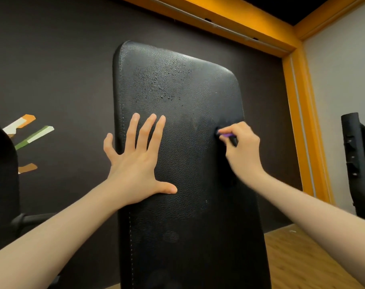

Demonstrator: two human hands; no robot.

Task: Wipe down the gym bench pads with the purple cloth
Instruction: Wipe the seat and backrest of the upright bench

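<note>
The black bench pad (183,163) fills the middle of the frame, tilted up toward the camera, its pebbled leather beaded with droplets (165,84) in the upper centre. Behind it runs a dark wall (63,59), trimmed along the top and right by an orange frame (298,101), with a pale wall (344,80) at far right and wood floor (298,263) in the lower right corner. Orange, white and green painted shapes (27,130) sit at mid-left. At the right edge stands a black machine part (354,155); another dark shape (2,184) crowds the left edge. The left hand (135,161) lies flat on the pad's left side, fingers straight and spread, thumb out. The right hand (240,147), blurred, is curled at the pad's right edge, pinching the purple cloth (226,134), only a sliver of which peeks out between fingertips and thumb, the hand hiding the rest.
</note>
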